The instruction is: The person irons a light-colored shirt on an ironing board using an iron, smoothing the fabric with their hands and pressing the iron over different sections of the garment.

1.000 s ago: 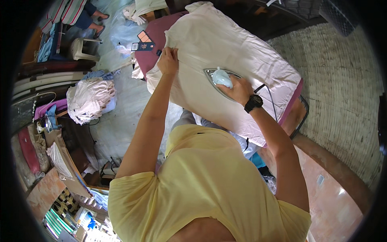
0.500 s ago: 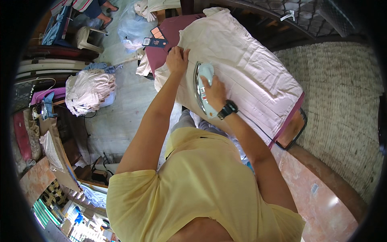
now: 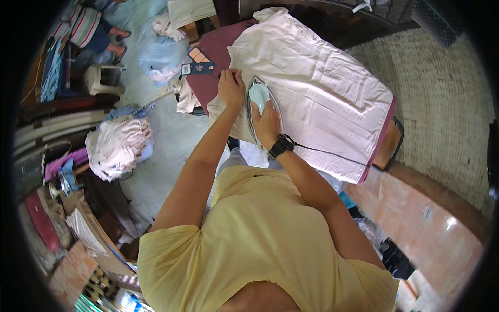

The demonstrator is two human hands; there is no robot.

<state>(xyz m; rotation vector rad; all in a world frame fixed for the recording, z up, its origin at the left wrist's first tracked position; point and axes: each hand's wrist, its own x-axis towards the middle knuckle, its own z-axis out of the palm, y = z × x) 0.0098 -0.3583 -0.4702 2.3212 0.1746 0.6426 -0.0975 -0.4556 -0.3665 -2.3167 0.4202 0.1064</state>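
A wrinkled off-white cloth (image 3: 322,88) is spread over an ironing board with a maroon cover (image 3: 221,39). My right hand (image 3: 266,124) is closed around the handle of a pale green iron (image 3: 259,93), which lies on the cloth near its left edge with its tip pointing away from me. Just left of the iron, my left hand (image 3: 232,89) has its fingers curled together at the cloth's edge, pinching it. Dark blue and peach cards (image 3: 198,67) rest on the maroon cover beyond that hand. The iron's black cord (image 3: 332,154) trails right across the cloth.
A heap of pale clothes (image 3: 117,145) lies on the left. Farther off are a plastic stool (image 3: 101,80), a bluish plastic bag (image 3: 158,54) and another person's legs (image 3: 113,44). The board's black metal frame (image 3: 399,140) sticks out at the right, beside a stone ledge (image 3: 416,203).
The iron has turned from showing its side to being seen from above, and its tip is closer to my left hand. My left hand stays at the cloth's edge. The whole view has shifted slightly.
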